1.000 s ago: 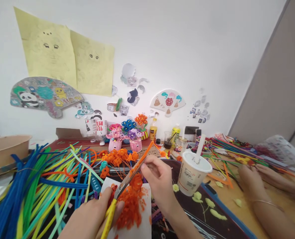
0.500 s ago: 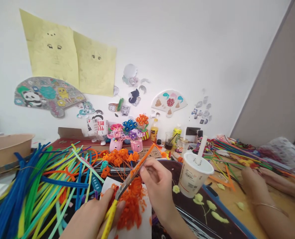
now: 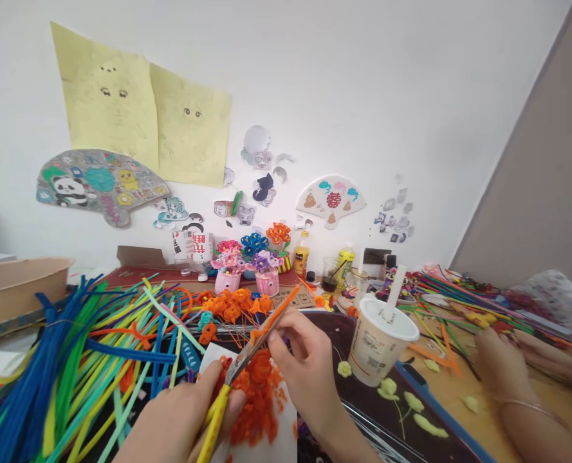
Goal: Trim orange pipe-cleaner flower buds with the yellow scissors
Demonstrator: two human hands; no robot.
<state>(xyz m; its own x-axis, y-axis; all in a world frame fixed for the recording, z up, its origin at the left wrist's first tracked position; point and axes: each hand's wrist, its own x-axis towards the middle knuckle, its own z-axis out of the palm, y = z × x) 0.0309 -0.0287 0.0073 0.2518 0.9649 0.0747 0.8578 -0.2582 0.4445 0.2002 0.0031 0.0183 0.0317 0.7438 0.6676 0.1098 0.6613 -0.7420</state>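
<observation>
My left hand is closed around a pair of scissors with yellow handles, its blades slanting up to the right. In my right hand an orange pipe cleaner is pinched between thumb and fingers. The blades lie along the pipe cleaner, close to my right fingertips; whether they are cutting it I cannot tell. Under both hands, a white sheet of paper carries a heap of orange fuzz clippings. Just beyond are several orange pipe cleaner flowers on thin stems.
Loose colourful pipe cleaners and a blue bundle cover the left side. A lidded drink cup with a straw stands right of my right hand. Flower pots and bottles line the back. Another person's arm is at right.
The view has shifted slightly, so the background sits a little further right. Both hands, the scissors and the orange pipe cleaner keep nearly the same position.
</observation>
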